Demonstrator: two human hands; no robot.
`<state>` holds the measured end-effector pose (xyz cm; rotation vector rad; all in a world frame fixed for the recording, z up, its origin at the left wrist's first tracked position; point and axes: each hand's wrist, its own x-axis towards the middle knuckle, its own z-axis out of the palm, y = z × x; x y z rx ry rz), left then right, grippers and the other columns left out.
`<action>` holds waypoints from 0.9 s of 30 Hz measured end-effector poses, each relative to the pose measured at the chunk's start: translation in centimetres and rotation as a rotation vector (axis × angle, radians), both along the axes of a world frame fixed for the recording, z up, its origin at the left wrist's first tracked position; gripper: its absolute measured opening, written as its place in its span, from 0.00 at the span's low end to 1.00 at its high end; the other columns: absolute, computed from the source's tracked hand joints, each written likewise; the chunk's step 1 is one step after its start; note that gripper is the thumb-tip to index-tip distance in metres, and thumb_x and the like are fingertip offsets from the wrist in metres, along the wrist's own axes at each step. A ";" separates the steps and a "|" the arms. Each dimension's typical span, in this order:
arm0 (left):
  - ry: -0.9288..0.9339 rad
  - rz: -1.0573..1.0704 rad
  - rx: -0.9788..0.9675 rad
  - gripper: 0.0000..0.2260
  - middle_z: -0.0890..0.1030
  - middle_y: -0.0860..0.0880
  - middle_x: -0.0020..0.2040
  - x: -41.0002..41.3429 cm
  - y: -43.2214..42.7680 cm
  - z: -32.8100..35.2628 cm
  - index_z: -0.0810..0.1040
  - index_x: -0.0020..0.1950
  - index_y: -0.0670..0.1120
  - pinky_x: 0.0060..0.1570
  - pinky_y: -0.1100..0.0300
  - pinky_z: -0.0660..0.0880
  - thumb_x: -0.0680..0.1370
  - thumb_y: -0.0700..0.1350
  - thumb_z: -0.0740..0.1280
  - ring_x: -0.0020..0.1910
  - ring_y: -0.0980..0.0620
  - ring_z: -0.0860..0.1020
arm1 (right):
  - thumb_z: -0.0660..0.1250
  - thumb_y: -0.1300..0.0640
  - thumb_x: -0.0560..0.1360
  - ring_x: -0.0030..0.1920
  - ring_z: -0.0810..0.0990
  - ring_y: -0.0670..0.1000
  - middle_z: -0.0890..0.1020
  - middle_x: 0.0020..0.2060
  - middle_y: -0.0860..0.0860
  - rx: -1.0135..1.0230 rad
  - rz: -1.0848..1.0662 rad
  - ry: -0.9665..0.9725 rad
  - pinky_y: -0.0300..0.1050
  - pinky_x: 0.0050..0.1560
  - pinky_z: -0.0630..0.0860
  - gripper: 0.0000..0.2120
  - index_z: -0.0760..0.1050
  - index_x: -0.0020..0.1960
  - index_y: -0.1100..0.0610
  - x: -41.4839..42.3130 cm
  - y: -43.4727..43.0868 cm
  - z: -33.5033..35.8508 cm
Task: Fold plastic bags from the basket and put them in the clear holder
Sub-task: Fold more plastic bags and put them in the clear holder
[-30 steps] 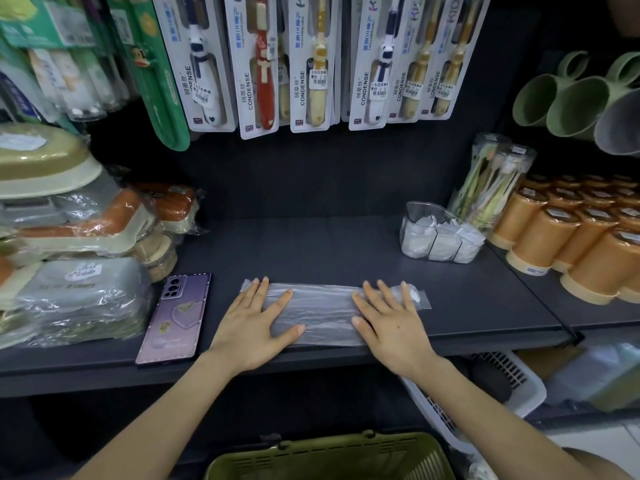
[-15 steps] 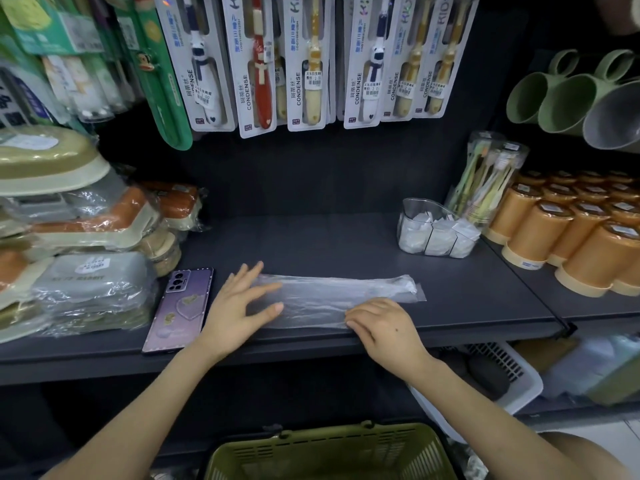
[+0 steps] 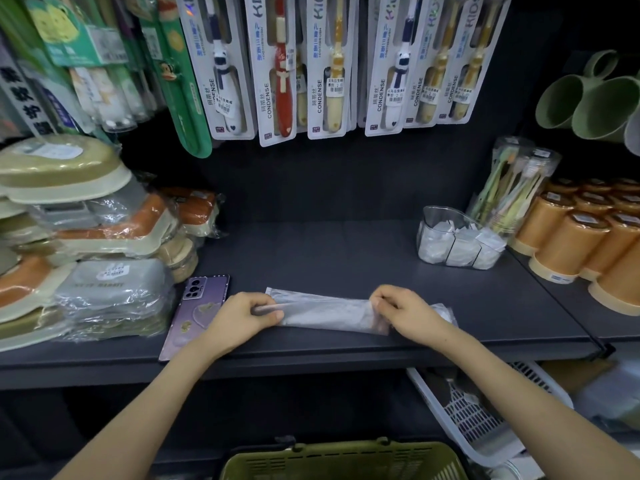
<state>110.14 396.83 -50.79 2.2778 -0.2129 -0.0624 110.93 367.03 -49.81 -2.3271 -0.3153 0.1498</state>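
Note:
A clear plastic bag (image 3: 329, 311), folded into a long narrow strip, lies along the front of the dark shelf (image 3: 346, 258). My left hand (image 3: 242, 318) pinches the strip's left end, fingers curled. My right hand (image 3: 407, 311) pinches its right part, and a short stretch of bag sticks out past it to the right. The clear holder (image 3: 457, 242) stands at the back right of the shelf with folded white bags inside. The olive green basket (image 3: 343, 460) sits below, at the bottom edge of view; its contents are hidden.
A purple phone (image 3: 197, 313) lies just left of my left hand. Wrapped soap boxes (image 3: 86, 244) are stacked at the left. Orange cups (image 3: 585, 237) and a toothbrush pack (image 3: 512, 185) crowd the right. Packaged toothbrushes (image 3: 325, 64) hang above. A white basket (image 3: 478, 417) sits lower right.
Both hands went from lying flat on the bag to pinching its near edge and folding it over. The bag is now a narrower strip.

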 end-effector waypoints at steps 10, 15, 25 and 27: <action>0.030 0.039 -0.032 0.16 0.73 0.54 0.24 1.2 0.1 0.0 0.74 0.30 0.47 0.34 0.60 0.65 0.78 0.48 0.69 0.27 0.58 0.69 | 0.68 0.53 0.76 0.32 0.77 0.48 0.82 0.31 0.51 0.013 -0.053 0.038 0.48 0.42 0.76 0.12 0.77 0.35 0.56 0.8 -0.3 0.5; 0.089 0.065 0.040 0.17 0.70 0.54 0.24 2.0 -0.4 0.3 0.73 0.29 0.48 0.33 0.59 0.63 0.76 0.51 0.70 0.27 0.57 0.68 | 0.66 0.52 0.76 0.33 0.74 0.45 0.77 0.30 0.47 -0.339 -0.090 -0.058 0.36 0.33 0.67 0.13 0.78 0.36 0.58 0.9 0.1 1.1; 0.247 0.179 0.051 0.14 0.82 0.48 0.42 1.8 -0.6 1.2 0.80 0.43 0.44 0.42 0.58 0.69 0.75 0.54 0.70 0.45 0.51 0.79 | 0.64 0.50 0.77 0.31 0.71 0.49 0.71 0.27 0.48 -0.406 -0.127 -0.045 0.44 0.36 0.69 0.19 0.67 0.30 0.55 1.4 0.7 0.2; 0.288 0.209 -0.014 0.13 0.80 0.49 0.42 1.7 -0.7 1.4 0.79 0.46 0.45 0.42 0.58 0.69 0.75 0.54 0.70 0.43 0.50 0.77 | 0.64 0.50 0.77 0.30 0.69 0.48 0.70 0.26 0.48 -0.412 -0.133 -0.050 0.43 0.34 0.67 0.20 0.66 0.29 0.54 1.4 0.8 0.1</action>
